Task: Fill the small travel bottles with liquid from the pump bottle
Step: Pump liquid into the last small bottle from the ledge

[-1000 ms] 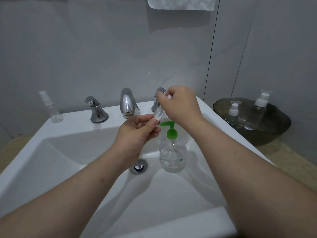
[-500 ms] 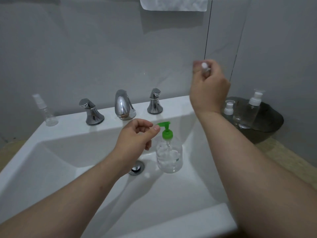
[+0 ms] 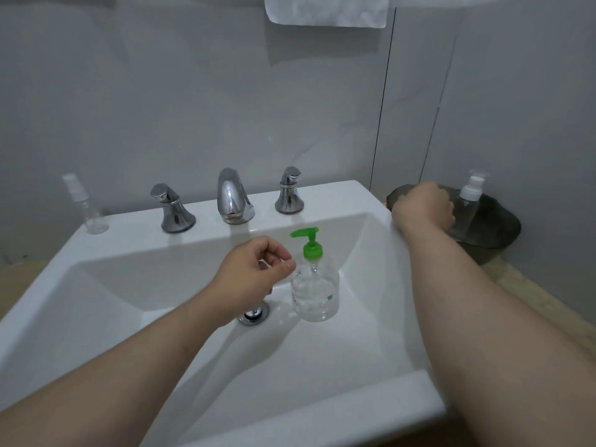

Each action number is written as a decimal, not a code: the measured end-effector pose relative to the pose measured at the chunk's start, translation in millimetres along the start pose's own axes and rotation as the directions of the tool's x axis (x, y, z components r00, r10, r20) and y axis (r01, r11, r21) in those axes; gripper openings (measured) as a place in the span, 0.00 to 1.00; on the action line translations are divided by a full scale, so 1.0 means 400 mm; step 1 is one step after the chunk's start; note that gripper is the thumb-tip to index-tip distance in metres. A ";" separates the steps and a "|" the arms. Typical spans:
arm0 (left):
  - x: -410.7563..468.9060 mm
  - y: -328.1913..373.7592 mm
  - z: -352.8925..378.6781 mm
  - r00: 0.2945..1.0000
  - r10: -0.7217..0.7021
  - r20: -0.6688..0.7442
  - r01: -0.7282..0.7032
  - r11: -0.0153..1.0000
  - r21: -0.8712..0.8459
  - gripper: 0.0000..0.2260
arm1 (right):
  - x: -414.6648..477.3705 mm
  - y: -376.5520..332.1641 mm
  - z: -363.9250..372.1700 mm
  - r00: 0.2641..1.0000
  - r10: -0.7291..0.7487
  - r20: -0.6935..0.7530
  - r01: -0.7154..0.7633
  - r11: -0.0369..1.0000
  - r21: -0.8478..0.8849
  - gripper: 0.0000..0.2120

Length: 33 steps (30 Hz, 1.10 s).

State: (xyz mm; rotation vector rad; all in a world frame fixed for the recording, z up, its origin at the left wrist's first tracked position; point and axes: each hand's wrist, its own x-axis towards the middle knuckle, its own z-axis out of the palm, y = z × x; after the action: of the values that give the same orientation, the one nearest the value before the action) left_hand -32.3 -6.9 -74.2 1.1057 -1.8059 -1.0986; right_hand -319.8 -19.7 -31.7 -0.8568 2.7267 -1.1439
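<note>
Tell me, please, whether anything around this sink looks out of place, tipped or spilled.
Only the pump bottle: it stands upright down inside the sink basin, beside the drain, not on the rim. The small spray bottle on the back rim is upright, and no spill shows.

We note white ceramic sink (image 3: pixel 322 411), centre frame: clear green-headed plastic pump bottle (image 3: pixel 315 285) upright in basin; small clear spray bottle (image 3: pixel 85 204) on ledge, left.
</note>
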 end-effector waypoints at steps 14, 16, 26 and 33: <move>0.004 -0.011 -0.001 1.000 0.007 0.001 -0.007 1.000 0.013 0.04 | 0.006 0.000 -0.012 0.999 0.033 0.041 -0.033 0.999 0.014 0.13; 0.006 -0.011 -0.001 1.000 0.006 0.000 -0.006 1.000 0.020 0.04 | 0.003 0.000 -0.014 0.998 0.048 0.042 -0.047 0.999 -0.016 0.13; 0.007 -0.014 -0.004 1.000 -0.011 0.007 0.010 0.999 0.030 0.05 | 0.000 -0.003 -0.014 0.997 0.063 0.051 -0.061 0.998 -0.035 0.19; 0.011 -0.006 -0.014 0.998 -0.052 0.019 0.051 0.996 0.079 0.05 | -0.016 -0.044 -0.036 0.997 -0.034 -0.067 0.026 0.993 -0.119 0.24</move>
State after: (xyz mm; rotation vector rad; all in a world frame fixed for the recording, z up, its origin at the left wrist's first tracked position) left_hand -28.2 -13.3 -73.8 1.1971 -1.8597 -1.0810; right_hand -309.8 -17.1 -10.5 -0.8914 2.8726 -1.0448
